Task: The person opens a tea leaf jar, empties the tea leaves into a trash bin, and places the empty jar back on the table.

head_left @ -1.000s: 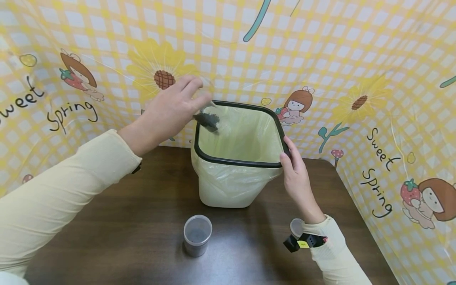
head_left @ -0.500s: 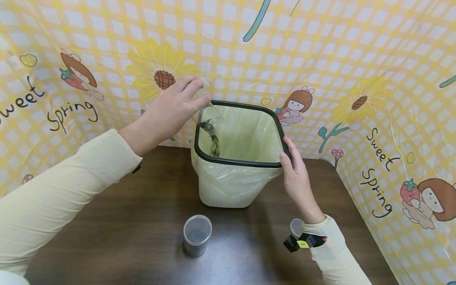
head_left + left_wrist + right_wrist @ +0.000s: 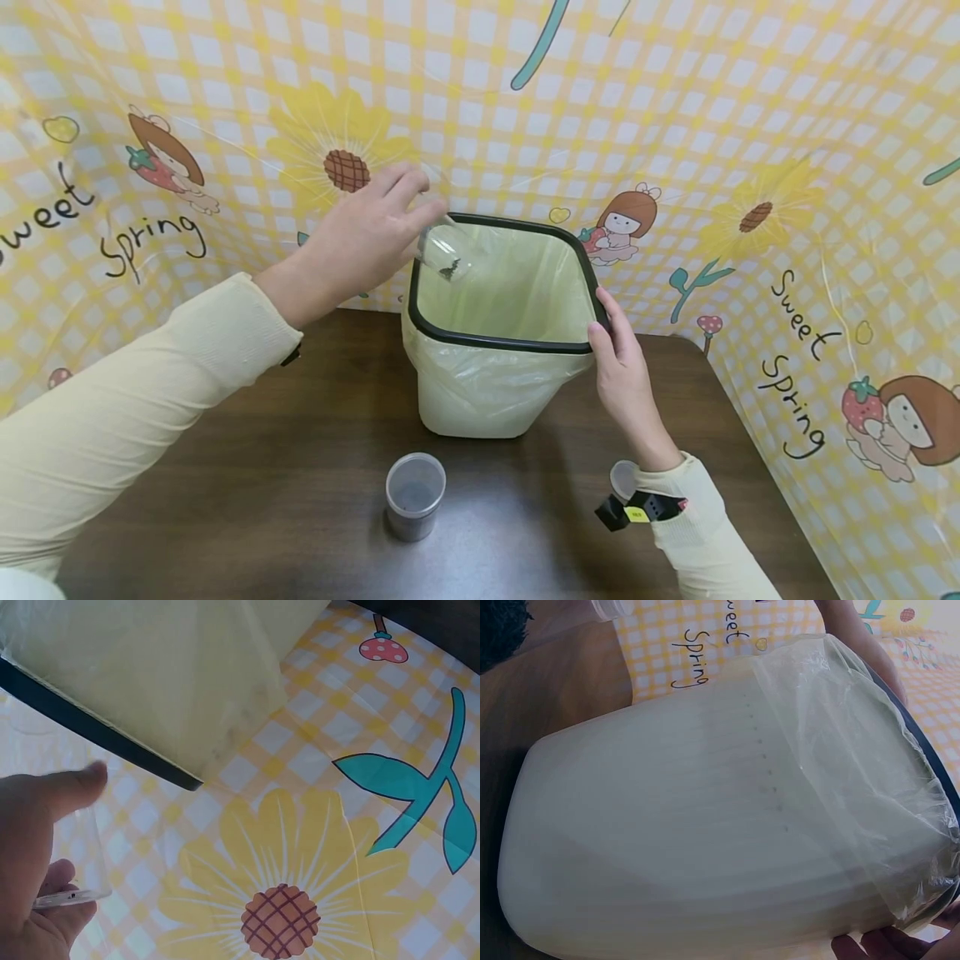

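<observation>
Head view: I get even, bright light; pale glare on the table (image 3: 495,533), soft shadow by the bin (image 3: 472,408). Both wrist feeds reach me dimmer, greyer; small glints on the bag (image 3: 847,765), left hand (image 3: 24,847) shaded.

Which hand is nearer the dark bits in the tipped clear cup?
Left. The left hand grips the cup with the dark bits; the right hand is across the bin.
</observation>
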`<state>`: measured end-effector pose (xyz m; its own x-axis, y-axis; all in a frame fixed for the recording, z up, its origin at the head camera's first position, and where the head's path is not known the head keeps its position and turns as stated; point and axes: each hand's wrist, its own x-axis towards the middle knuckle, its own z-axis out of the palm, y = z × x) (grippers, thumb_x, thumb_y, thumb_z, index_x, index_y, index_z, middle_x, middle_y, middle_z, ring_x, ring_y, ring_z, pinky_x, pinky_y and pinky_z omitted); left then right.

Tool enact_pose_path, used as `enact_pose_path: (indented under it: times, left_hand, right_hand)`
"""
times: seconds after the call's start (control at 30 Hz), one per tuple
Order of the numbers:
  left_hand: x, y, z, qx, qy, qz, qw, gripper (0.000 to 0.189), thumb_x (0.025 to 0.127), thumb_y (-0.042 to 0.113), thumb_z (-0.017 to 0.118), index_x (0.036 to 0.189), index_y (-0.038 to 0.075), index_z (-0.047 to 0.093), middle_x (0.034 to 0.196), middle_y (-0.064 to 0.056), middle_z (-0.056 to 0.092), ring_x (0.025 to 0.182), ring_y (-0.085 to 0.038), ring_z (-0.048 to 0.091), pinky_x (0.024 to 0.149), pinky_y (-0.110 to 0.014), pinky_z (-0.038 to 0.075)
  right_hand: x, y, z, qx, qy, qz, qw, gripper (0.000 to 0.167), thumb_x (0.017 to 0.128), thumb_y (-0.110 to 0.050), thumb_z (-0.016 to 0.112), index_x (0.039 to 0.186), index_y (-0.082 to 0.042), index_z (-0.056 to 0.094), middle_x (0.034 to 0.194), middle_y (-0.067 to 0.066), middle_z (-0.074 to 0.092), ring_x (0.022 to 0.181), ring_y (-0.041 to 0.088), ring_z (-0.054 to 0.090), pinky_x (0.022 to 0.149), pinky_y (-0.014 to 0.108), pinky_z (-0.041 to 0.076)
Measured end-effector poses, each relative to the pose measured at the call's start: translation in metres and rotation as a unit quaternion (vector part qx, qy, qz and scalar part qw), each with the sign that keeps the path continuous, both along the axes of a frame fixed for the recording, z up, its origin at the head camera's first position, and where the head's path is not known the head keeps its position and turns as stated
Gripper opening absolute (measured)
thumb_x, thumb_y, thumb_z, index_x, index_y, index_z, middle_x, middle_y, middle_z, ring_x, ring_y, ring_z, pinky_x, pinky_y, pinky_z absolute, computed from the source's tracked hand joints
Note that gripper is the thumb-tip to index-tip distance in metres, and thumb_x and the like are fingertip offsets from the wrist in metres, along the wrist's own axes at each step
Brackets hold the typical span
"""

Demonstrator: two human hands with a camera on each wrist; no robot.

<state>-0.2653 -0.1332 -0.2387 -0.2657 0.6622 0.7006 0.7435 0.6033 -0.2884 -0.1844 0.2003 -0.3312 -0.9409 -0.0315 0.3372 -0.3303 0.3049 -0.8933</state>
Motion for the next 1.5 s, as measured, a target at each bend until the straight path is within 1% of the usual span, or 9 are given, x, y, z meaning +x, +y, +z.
enact_pose_path:
  times: [0.3, 0.43, 0.57, 0.63, 0.7, 0.83, 1.0, 1.23, 1.5]
  left_hand:
    - [0.0033, 0.0003, 0.0015, -0.017, 0.002, -0.006, 0.9998, 0.043, 0.086, -0.028, 0.049, 0.109, 0.001, 0.069, 0.121, -0.024, 0.056, 0.119, -0.041, 0.049, 0.088, -0.048, 0.055]
    - [0.0032, 0.0005, 0.0009, -0.009, 0.0, -0.004, 0.9999, 0.039, 0.086, -0.026, 0.05, 0.111, -0.001, 0.067, 0.121, -0.025, 0.057, 0.118, -0.042, 0.05, 0.084, -0.048, 0.056]
    - [0.0035, -0.0022, -0.0009, 0.0, -0.035, 0.007, 0.9993, 0.039, 0.083, -0.012, 0.072, 0.119, -0.001, 0.063, 0.116, -0.026, 0.057, 0.113, -0.043, 0.052, 0.075, -0.049, 0.057]
    - [0.0034, -0.0034, -0.0016, -0.003, -0.04, 0.015, 0.9991, 0.044, 0.08, -0.009, 0.076, 0.121, 0.0, 0.062, 0.114, -0.026, 0.058, 0.111, -0.043, 0.053, 0.07, -0.049, 0.058]
    - [0.0037, -0.0036, -0.0019, -0.011, -0.033, 0.017, 0.9992, 0.041, 0.084, -0.012, 0.072, 0.122, -0.001, 0.063, 0.115, -0.026, 0.058, 0.109, -0.043, 0.052, 0.07, -0.049, 0.057]
    - [0.0026, -0.0019, -0.0016, -0.007, -0.005, 0.002, 1.0, 0.041, 0.088, -0.027, 0.049, 0.116, -0.003, 0.066, 0.116, -0.026, 0.056, 0.11, -0.044, 0.05, 0.075, -0.049, 0.056]
    - [0.002, -0.0006, -0.0014, -0.002, 0.008, 0.005, 1.0, 0.037, 0.081, -0.02, 0.059, 0.113, -0.001, 0.065, 0.113, -0.024, 0.057, 0.11, -0.042, 0.051, 0.068, -0.046, 0.057]
    - [0.0016, -0.0009, -0.0012, -0.018, 0.015, 0.004, 0.9997, 0.041, 0.087, -0.027, 0.051, 0.116, -0.001, 0.067, 0.12, -0.026, 0.056, 0.117, -0.044, 0.049, 0.089, -0.049, 0.054]
    - [0.0022, -0.0008, -0.0019, 0.003, 0.006, -0.006, 1.0, 0.03, 0.091, -0.022, 0.054, 0.112, -0.005, 0.066, 0.116, -0.028, 0.056, 0.115, -0.046, 0.051, 0.092, -0.049, 0.053]
  right_hand:
    - [0.0006, -0.0018, 0.0005, 0.007, 0.003, -0.002, 1.0, 0.051, 0.11, -0.017, 0.042, 0.159, -0.004, 0.03, 0.164, 0.014, 0.028, 0.149, 0.024, 0.027, 0.121, 0.044, 0.022]
    - [0.0007, -0.0014, -0.0003, 0.009, 0.002, -0.006, 0.9999, 0.051, 0.11, -0.017, 0.042, 0.159, -0.005, 0.03, 0.164, 0.013, 0.028, 0.149, 0.024, 0.027, 0.121, 0.044, 0.022]
    - [0.0008, -0.0015, -0.0006, 0.008, -0.001, -0.004, 1.0, 0.051, 0.11, -0.017, 0.042, 0.159, -0.005, 0.03, 0.164, 0.013, 0.028, 0.149, 0.024, 0.027, 0.121, 0.045, 0.022]
    - [0.0007, -0.0016, -0.0005, 0.007, -0.001, -0.003, 1.0, 0.051, 0.11, -0.017, 0.042, 0.159, -0.005, 0.03, 0.164, 0.013, 0.028, 0.149, 0.025, 0.027, 0.121, 0.044, 0.022]
    - [0.0009, -0.0018, -0.0003, 0.006, -0.002, -0.002, 1.0, 0.051, 0.11, -0.017, 0.041, 0.159, -0.005, 0.03, 0.164, 0.013, 0.027, 0.149, 0.025, 0.027, 0.121, 0.044, 0.022]
    - [0.0013, -0.0018, 0.0006, 0.004, -0.003, 0.0, 1.0, 0.051, 0.111, -0.017, 0.041, 0.159, -0.005, 0.029, 0.165, 0.013, 0.026, 0.149, 0.024, 0.026, 0.121, 0.045, 0.021]
    - [0.0016, -0.0021, 0.0011, 0.005, -0.003, 0.001, 1.0, 0.051, 0.111, -0.017, 0.04, 0.159, -0.005, 0.028, 0.165, 0.013, 0.026, 0.15, 0.024, 0.025, 0.121, 0.045, 0.021]
    - [0.0019, -0.0023, 0.0012, 0.006, -0.003, 0.0, 1.0, 0.051, 0.111, -0.018, 0.041, 0.159, -0.006, 0.029, 0.165, 0.012, 0.026, 0.149, 0.024, 0.026, 0.121, 0.046, 0.021]
    - [0.0016, -0.0029, 0.0009, 0.003, -0.004, -0.001, 1.0, 0.051, 0.111, -0.017, 0.041, 0.159, -0.006, 0.029, 0.164, 0.012, 0.027, 0.148, 0.024, 0.027, 0.12, 0.045, 0.022]
